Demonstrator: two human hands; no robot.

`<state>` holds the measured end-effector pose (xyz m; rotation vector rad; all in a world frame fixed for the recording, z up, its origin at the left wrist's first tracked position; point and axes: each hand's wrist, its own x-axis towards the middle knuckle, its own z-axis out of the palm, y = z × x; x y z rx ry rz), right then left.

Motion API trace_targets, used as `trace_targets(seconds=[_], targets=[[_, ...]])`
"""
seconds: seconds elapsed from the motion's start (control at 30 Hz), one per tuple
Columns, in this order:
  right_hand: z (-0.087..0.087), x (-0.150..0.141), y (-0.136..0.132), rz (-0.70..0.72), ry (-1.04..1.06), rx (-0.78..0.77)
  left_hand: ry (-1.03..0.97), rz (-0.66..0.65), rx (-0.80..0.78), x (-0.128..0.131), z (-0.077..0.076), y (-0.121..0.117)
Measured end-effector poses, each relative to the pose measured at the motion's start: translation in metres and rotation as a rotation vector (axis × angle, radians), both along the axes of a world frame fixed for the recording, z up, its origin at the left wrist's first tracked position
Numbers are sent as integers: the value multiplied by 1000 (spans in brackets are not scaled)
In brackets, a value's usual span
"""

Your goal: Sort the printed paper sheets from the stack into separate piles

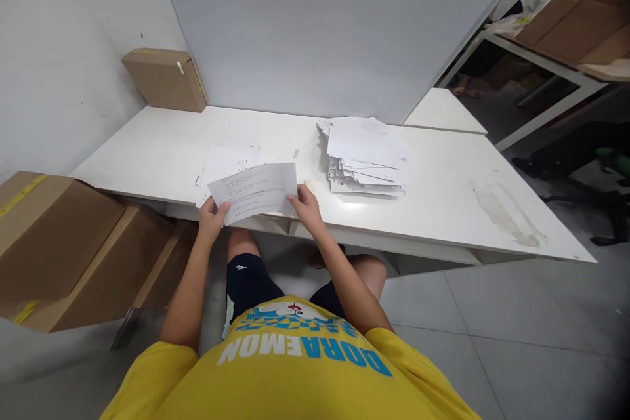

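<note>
A printed sheet of paper [256, 191] is stretched between my two hands, slightly tilted, over the front edge of the white table [443, 190]. My left hand [212, 218] pinches its lower left corner, thumb on top. On the opposite side, my right hand [306, 205] grips the right edge, also with the thumb on the printed face. Behind the held sheet lie a few loose papers [229, 156], partly hidden by it. To the right of my right hand rests an uneven stack of papers [364, 151], its top sheet blank.
A closed cardboard box [165, 79] stands at the table's back left corner. Larger cardboard boxes [63, 243] sit left of my arm, close to the table edge. A grey panel [319, 26] rises along the back. At the right is a white-framed rack [546, 62] with cardboard on it.
</note>
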<state>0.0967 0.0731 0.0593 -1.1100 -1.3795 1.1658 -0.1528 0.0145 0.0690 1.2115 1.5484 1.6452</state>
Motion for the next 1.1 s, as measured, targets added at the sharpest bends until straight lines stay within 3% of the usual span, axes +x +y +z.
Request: trace_targets(seconds=[0.17,0.3,0.4,0.53,0.7,0.8,1.0,1.1], targets=[[2,-5,-22,-70,246,-107,-26,39,14,5,-9,-4],[-2,20,-58,80,226,-167,-123,-8,-56,21,-17,-23],[-15,54,-84,72,112,-242,-183,-127,-188,37,-19,-38],[-30,107,-104,-79,36,-373,-265,-375,-430,68,-19,-42],[-24,167,-99,-306,-40,-342,-416,-517,-526,129,-29,-29],[-17,194,-90,-303,-18,-359,-452,-540,-570,157,-35,-23],[-17,215,-78,-310,67,-382,-439,-521,-542,172,-39,-14],[-18,218,-75,-317,81,-403,-221,-391,-406,170,-41,-11]])
